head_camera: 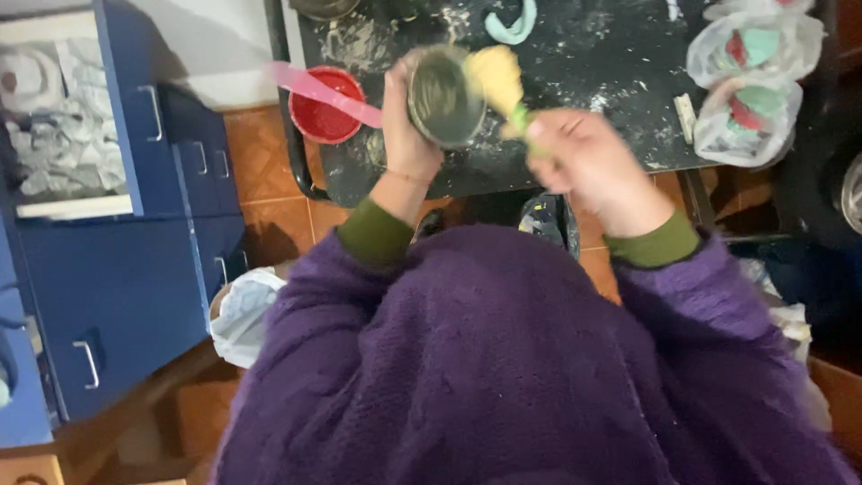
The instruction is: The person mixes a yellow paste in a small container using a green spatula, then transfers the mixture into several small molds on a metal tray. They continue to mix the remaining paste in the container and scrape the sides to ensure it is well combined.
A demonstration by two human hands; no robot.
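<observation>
The left hand (409,121) clamped a round metal tin (446,97) while the right hand (584,162) gripped a brush (496,79); hasty strokes could tip the tin onto the bench (611,63).

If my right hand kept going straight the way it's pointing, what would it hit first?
Probably the round metal tin held in the left hand. The right hand points its yellow brush at the tin's rim; motion blur hides whether they touch.
</observation>
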